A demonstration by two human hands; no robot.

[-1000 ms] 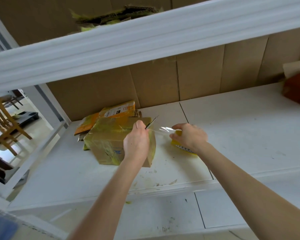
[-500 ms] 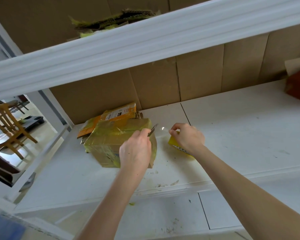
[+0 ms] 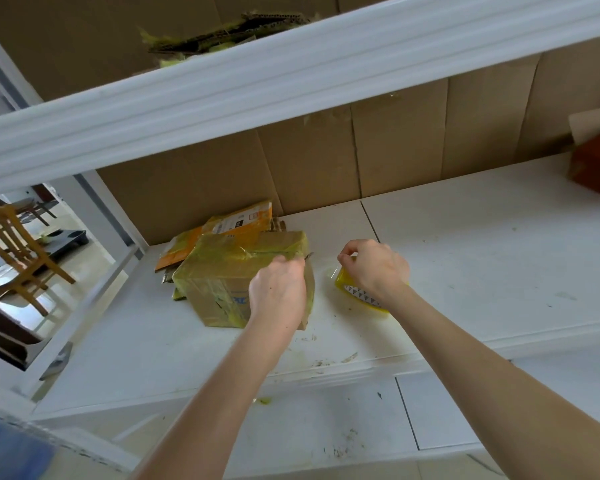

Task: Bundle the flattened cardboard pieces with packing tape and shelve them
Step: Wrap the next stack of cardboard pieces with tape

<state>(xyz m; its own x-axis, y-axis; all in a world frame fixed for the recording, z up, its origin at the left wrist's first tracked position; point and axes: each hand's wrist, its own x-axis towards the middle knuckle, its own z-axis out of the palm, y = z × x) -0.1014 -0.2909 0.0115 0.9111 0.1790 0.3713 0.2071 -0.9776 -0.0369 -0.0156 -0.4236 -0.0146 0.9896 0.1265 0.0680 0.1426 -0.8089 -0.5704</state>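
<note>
- The clear strip stretched between the hands a second ago is gone, and the left hand (image 3: 278,289) has dropped onto the tape-wrapped brown cardboard bundle (image 3: 229,271).
- Its fingers are curled round a small metal blade (image 3: 308,255), tip at the bundle's right corner.
- The right hand (image 3: 374,268) sits over the yellow packing-tape roll (image 3: 359,295), thumb and forefinger pinched; on what, I cannot tell.
- Count: one bundle on the white shelf board (image 3: 465,254), one orange flattened piece (image 3: 238,220) behind it, one roll, one blade, one cardboard stack (image 3: 229,27) above.
</note>
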